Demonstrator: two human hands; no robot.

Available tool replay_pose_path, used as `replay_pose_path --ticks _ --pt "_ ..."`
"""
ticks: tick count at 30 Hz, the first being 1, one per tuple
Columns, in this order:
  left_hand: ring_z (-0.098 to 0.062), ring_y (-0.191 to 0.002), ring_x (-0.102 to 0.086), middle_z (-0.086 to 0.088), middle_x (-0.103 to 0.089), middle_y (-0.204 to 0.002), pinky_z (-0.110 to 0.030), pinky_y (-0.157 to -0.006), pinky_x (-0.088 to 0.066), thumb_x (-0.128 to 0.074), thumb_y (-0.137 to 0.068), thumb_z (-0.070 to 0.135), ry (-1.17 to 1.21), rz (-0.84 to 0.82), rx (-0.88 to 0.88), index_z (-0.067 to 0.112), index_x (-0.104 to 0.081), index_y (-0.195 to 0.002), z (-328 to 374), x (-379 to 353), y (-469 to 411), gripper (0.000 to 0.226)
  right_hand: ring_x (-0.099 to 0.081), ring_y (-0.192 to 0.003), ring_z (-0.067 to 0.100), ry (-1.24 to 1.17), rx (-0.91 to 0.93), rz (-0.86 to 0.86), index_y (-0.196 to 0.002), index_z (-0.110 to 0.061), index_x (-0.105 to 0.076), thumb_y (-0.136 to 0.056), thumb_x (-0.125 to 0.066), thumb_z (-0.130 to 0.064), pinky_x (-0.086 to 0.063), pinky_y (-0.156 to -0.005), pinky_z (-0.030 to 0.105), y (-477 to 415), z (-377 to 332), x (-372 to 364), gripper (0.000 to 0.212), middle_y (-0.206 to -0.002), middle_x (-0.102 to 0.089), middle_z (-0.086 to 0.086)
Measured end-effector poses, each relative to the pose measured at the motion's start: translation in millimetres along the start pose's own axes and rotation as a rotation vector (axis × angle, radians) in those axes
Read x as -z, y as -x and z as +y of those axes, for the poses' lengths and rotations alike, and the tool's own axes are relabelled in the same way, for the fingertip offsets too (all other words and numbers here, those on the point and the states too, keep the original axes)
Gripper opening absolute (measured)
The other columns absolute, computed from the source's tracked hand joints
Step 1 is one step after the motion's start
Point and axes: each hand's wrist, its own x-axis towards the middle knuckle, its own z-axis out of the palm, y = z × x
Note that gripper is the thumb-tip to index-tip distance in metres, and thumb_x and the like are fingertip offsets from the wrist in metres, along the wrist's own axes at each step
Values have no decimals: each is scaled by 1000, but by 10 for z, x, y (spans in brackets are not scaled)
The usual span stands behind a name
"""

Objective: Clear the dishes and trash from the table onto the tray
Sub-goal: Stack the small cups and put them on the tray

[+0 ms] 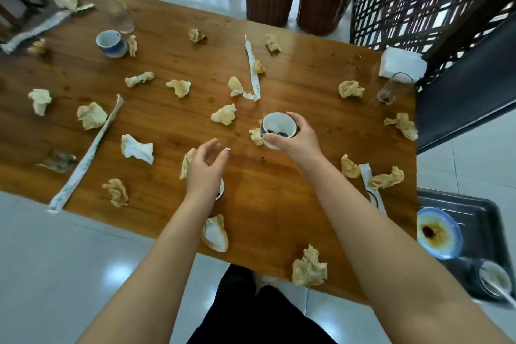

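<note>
My right hand [300,138] grips a small white and blue teacup [279,127] near the middle of the wooden table [173,131]; dark dregs show inside it. My left hand [206,167] hovers over the table with fingers loosely curled and holds nothing; a small dish [221,191] peeks out from under its wrist. Several crumpled stained napkins lie scattered, one [224,114] just left of the cup. A second teacup [111,43] and a clear glass [118,15] stand far left. The dark tray [474,209] sits at the lower right off the table.
On the tray are a blue-rimmed bowl [438,232] with brown sauce and a small cup with a spoon [495,279]. Long chopstick wrappers [89,153] [252,70], a tipped glass [392,88] and a napkin box [402,64] lie on the table. Wicker stands and a lattice screen stand behind.
</note>
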Motion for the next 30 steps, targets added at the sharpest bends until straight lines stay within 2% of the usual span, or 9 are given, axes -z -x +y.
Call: replay_pose_path --ticks 3,8,12,14,16,19,21,24,30 --pt "-5 -118 -43 6 -51 -136 -26 -92 -38 -60 -92 32 -15 4 -4 23 -50 -134 -124 125 119 43 -52 -111 17 4 -3 2 -132 -27 -47 -63 -88 -26 -51 -96 37 160 50 -57 80 -126 -50 0" --pt "-16 -134 -33 2 -33 -147 -29 -99 -34 -69 -85 33 -91 35 11 23 -41 -140 -369 341 224 62 -50 -112 18 -8 -23 45 -133 -26 -47 -65 -88 -27 -49 -96 33 377 105 -230 80 -127 -49 1" --pt "-20 -138 -30 -1 -29 -151 -38 -108 -32 -78 -76 36 -121 -62 109 19 -28 -147 -601 457 211 88 -50 -112 17 1 -30 66 -134 -24 -46 -65 -87 -29 -48 -96 32 490 90 -415 80 -128 -50 1" --pt "-21 -139 -30 -2 -28 -152 -38 -109 -31 -80 -74 36 -154 -144 126 18 -26 -149 -683 459 188 94 -52 -111 17 -11 -18 69 -131 -25 -48 -64 -88 -28 -49 -96 35 521 83 -495 78 -126 -51 0" --pt "-21 -139 -29 -3 -27 -153 -36 -109 -30 -81 -73 34 -170 -192 119 17 -25 -149 -740 446 158 97 -53 -106 14 -31 -15 62 -126 -27 -48 -66 -87 -25 -51 -93 32 560 82 -554 71 -118 -53 -4" --pt "-21 -139 -28 -2 -26 -153 -37 -109 -30 -82 -71 34 -192 -214 99 18 -23 -150 -784 417 115 100 -53 -94 7 -55 -16 59 -125 -26 -47 -69 -85 -21 -51 -81 21 602 125 -589 68 -105 -51 -13" --pt "-21 -140 -27 -2 -24 -154 -38 -111 -29 -83 -70 33 -212 -227 91 19 -21 -150 -796 405 76 102 -54 -94 6 -62 -25 65 -126 -25 -48 -68 -85 -20 -50 -77 18 609 169 -593 69 -107 -52 -12" --pt "-20 -140 -27 -1 -25 -154 -38 -111 -30 -84 -70 31 -222 -245 78 20 -21 -150 -817 377 22 102 -55 -106 13 -78 -61 88 -129 -24 -49 -66 -87 -22 -54 -86 29 609 225 -608 74 -122 -53 -2" --pt "-20 -134 -36 -2 -36 -148 -35 -106 -35 -83 -72 31 -296 -227 37 19 -30 -145 -835 318 -77 91 -53 -112 18 -43 -84 121 -132 -25 -48 -61 -89 -28 -53 -94 42 566 325 -602 83 -127 -50 1"
